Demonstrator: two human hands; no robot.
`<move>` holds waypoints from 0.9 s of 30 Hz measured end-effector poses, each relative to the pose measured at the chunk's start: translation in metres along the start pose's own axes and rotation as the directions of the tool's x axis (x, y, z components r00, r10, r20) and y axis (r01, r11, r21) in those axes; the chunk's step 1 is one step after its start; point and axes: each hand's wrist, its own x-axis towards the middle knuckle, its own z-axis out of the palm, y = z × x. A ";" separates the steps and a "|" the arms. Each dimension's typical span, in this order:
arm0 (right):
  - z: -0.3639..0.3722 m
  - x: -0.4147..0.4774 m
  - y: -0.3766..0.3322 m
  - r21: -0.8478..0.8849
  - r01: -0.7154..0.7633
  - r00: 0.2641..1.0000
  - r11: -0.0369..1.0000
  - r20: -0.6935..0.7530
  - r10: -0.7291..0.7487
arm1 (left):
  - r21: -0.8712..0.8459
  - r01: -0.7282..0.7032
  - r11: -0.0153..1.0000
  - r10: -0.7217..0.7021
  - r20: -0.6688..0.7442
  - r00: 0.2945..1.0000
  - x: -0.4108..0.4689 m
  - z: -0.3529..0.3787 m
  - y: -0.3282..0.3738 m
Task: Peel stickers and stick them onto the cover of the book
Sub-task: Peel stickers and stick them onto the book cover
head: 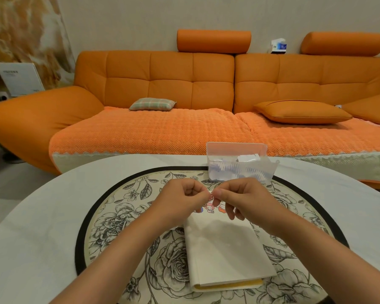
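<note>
Over the table by the sofa, left grip and right grip pinch stickers.

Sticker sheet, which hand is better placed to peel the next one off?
Probably the right hand: its thumb and forefinger pinch the top edge of the sticker sheet, while the left hand grips it, steadying it above the book.

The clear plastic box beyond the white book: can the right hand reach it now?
Probably yes: the clear plastic box stands just beyond the right hand, nothing between them, but that hand pinches a small cartoon sticker sheet.
</note>
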 end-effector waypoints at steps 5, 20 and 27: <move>0.002 0.000 0.000 0.073 -0.042 0.999 0.996 -0.008 0.042 | -0.028 0.008 1.000 -0.008 -0.012 1.000 -0.001 0.000 0.003; 0.009 -0.001 0.003 -0.185 0.045 0.993 0.982 -0.098 -0.064 | -0.009 0.008 1.000 -0.009 -0.054 0.999 0.000 0.004 -0.001; 0.009 -0.001 0.002 -0.033 0.044 0.994 0.998 -0.098 -0.048 | -0.056 0.028 0.998 -0.031 -0.067 0.997 -0.001 0.005 0.003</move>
